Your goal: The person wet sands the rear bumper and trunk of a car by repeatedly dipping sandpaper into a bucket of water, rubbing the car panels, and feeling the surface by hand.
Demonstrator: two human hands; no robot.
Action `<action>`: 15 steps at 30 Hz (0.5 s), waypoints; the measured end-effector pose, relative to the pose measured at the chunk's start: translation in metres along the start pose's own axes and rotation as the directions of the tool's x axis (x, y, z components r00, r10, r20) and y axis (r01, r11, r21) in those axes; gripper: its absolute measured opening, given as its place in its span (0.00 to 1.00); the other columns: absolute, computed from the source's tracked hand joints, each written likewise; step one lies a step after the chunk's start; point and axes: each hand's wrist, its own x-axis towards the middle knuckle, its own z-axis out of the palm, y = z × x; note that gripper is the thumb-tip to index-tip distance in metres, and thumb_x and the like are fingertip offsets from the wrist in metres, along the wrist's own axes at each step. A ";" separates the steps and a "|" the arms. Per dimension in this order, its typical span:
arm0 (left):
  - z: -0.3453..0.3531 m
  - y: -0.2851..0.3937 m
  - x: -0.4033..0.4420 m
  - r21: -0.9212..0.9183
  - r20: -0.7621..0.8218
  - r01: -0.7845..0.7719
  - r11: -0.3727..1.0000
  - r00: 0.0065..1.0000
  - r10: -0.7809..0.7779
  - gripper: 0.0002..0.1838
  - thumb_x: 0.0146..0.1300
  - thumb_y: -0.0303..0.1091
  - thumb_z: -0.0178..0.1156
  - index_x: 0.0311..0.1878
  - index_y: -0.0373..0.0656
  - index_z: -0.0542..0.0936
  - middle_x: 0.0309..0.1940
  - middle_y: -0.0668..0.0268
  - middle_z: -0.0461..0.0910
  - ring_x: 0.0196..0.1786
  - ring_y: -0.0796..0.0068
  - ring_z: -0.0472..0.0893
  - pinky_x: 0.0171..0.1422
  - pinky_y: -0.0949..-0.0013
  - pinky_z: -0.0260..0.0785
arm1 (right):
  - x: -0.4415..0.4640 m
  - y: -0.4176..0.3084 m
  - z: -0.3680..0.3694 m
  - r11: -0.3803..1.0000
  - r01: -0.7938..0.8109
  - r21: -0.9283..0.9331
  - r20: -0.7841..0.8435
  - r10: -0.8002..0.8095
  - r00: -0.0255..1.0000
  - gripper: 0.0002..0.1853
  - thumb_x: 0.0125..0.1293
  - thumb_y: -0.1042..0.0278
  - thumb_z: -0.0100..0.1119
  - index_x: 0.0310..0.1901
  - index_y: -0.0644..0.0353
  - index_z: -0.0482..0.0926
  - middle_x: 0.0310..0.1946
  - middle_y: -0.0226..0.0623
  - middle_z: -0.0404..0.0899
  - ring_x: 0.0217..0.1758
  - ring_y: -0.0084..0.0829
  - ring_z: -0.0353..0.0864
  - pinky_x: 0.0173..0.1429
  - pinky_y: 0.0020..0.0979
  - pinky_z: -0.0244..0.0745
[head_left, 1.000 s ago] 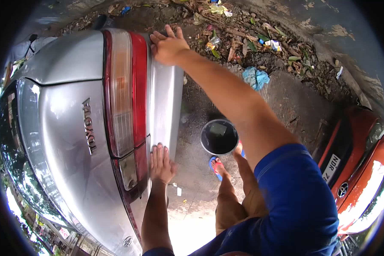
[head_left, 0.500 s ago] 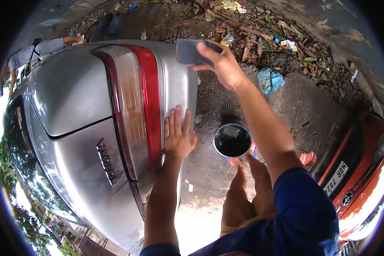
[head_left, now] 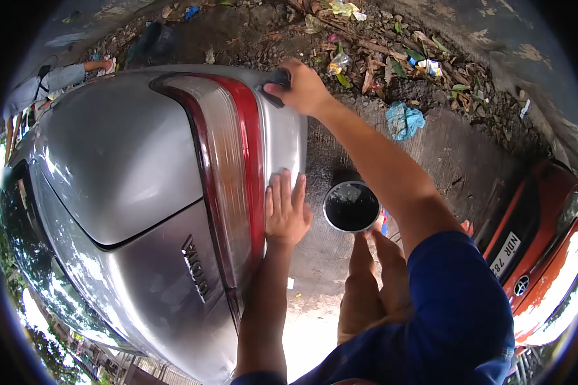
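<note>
Beside the long red and clear tail light (head_left: 251, 154) of a silver car (head_left: 119, 154), my left hand (head_left: 288, 215) lies flat on the body panel, fingers spread. Farther up the same panel, near the light's upper end, my right hand (head_left: 305, 88) grips a dark grey rectangular pad (head_left: 277, 85). The pad is pressed against or very near the silver paint, partly covered by my fingers. I cannot make out its exact material. Under my right forearm stands a dark bucket (head_left: 351, 206) holding dark liquid.
A red car (head_left: 533, 256) is close on the right. Leaves and litter (head_left: 392, 54) lie along the wall at the top, with a crumpled blue plastic bag (head_left: 404, 120) on the concrete. Another person (head_left: 64, 77) is beyond the silver car at upper left.
My right hand has brought the pad from above the panel's edge down and left onto or close to the paint, turning it. My left hand stays flat beside the tail light. The view shifted slightly.
</note>
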 end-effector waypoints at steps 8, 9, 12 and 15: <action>-0.005 0.000 0.002 -0.018 0.007 0.001 1.000 1.000 -0.001 0.49 0.63 0.49 0.62 0.88 0.53 0.59 0.88 0.49 0.51 0.88 0.45 0.54 0.90 0.45 0.46 | 0.044 -0.038 -0.003 0.993 -0.108 -0.044 0.084 0.112 0.990 0.26 0.65 0.49 0.76 0.56 0.61 0.87 0.51 0.51 0.90 0.59 0.50 0.89 0.67 0.47 0.82; -0.002 0.000 0.001 0.011 0.005 -0.003 1.000 1.000 0.003 0.49 0.63 0.50 0.62 0.88 0.53 0.58 0.88 0.49 0.51 0.88 0.45 0.54 0.90 0.45 0.47 | 0.047 -0.041 -0.007 0.995 -0.086 -0.059 0.062 0.089 0.994 0.26 0.65 0.50 0.76 0.57 0.60 0.87 0.51 0.52 0.90 0.59 0.51 0.89 0.67 0.47 0.82; -0.008 0.002 0.004 -0.014 0.016 0.007 1.000 1.000 -0.007 0.49 0.63 0.50 0.63 0.88 0.53 0.59 0.88 0.48 0.52 0.88 0.46 0.55 0.90 0.45 0.46 | 0.051 -0.039 0.011 0.986 -0.138 -0.096 0.140 0.151 0.979 0.27 0.65 0.49 0.75 0.61 0.57 0.86 0.53 0.53 0.89 0.60 0.52 0.88 0.68 0.48 0.81; -0.007 0.001 0.003 0.002 0.002 -0.003 1.000 1.000 0.003 0.48 0.63 0.50 0.63 0.87 0.53 0.60 0.87 0.48 0.53 0.88 0.46 0.55 0.90 0.45 0.47 | 0.059 -0.047 0.017 0.983 -0.167 -0.079 0.151 0.178 0.972 0.28 0.66 0.48 0.73 0.62 0.56 0.85 0.54 0.53 0.89 0.60 0.52 0.88 0.66 0.49 0.83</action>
